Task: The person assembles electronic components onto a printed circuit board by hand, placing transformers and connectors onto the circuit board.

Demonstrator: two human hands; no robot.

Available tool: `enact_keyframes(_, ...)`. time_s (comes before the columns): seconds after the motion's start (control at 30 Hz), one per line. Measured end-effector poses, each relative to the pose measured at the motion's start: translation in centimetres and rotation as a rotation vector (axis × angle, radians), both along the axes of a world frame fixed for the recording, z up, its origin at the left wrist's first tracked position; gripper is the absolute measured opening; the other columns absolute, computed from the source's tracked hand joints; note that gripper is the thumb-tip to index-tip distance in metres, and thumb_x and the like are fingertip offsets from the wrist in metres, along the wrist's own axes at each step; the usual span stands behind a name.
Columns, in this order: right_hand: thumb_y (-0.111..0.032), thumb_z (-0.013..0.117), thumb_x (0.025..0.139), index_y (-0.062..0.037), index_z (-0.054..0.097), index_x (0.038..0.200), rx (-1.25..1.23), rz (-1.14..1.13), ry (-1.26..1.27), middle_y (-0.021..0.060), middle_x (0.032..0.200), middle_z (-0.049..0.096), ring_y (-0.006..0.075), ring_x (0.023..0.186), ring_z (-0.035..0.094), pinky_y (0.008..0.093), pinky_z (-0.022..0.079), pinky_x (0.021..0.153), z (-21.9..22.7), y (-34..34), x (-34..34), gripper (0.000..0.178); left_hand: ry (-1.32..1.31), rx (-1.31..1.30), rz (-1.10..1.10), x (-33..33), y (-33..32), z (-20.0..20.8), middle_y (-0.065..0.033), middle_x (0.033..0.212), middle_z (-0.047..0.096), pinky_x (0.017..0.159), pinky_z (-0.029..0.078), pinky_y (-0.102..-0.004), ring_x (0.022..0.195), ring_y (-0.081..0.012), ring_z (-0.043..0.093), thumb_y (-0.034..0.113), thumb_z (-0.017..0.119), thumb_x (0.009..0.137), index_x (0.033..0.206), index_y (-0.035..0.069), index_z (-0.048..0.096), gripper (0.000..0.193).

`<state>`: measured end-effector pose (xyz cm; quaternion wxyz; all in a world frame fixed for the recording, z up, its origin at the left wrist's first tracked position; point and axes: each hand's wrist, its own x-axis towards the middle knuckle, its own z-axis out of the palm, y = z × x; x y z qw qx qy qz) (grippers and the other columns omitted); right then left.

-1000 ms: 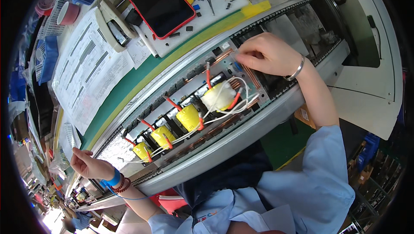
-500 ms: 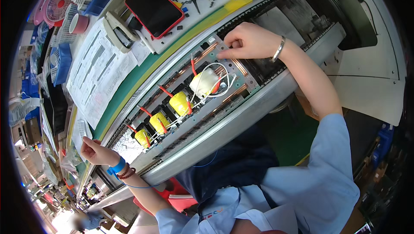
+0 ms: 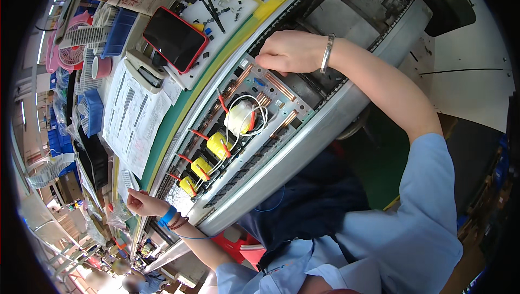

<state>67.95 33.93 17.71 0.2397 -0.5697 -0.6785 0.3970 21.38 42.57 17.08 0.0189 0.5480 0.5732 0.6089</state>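
A long circuit board (image 3: pixel 249 157) lies on a metal rail conveyor. It carries several yellow-wrapped coils (image 3: pixel 219 145) with red sleeves, a larger white-topped coil (image 3: pixel 239 119) with loops of white wire, and copper-coloured strips. Over the board's far right corner, close to a small blue part (image 3: pixel 259 82), is my right hand (image 3: pixel 292 52). Its fingers are curled closed, and their tips are partly hidden. My left hand (image 3: pixel 145 204), wearing a blue wrist strap (image 3: pixel 167 216), rests closed by the rail beyond the board's left end. Whatever its fingers may hold is hidden.
Behind the conveyor lie a red-edged phone (image 3: pixel 175 39), a white tray (image 3: pixel 234 8) with small black parts and tweezers (image 3: pixel 212 12), and printed sheets (image 3: pixel 130 126). Blue bins (image 3: pixel 120 33) and a pink fan (image 3: pixel 71 55) stand farther left. The conveyor's front rail (image 3: pixel 303 150) runs before me.
The whole view has shifted. My right hand has drawn its thumb back from the board's surface, its fingers now more curled, and the small blue part shows. My left hand keeps its pose.
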Motion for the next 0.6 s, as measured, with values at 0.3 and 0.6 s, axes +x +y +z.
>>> enact_keyframes(0.3,-0.026,0.037,0.083,0.0015,0.052,0.062,0.005,0.031,-0.039,0.0104,0.055,0.054,0.0256,0.054,0.052,0.0353,0.041,0.057,-0.05,0.22,-0.41,0.038,0.001,0.0,-0.003,0.01,-0.06,-0.19,-0.0005,0.063,0.046,0.044,0.033,-0.0178,0.051,-0.0063,0.04,0.022,0.058,0.086,0.078,0.005,0.047,0.022)
enact_keyframes(0.6,-0.024,0.039,0.081,0.0022,0.052,0.063,0.002,-0.027,-0.043,0.0096,0.052,0.051,0.0213,0.051,0.05,0.033,0.04,0.055,-0.37,0.3,0.14,0.034,-0.024,-0.024,-0.064,0.77,-0.46,-0.04,-0.0012,0.064,0.047,0.046,0.034,-0.0179,0.053,-0.0066,0.043,0.019,0.059,0.086,0.081,0.004,0.048,0.02)
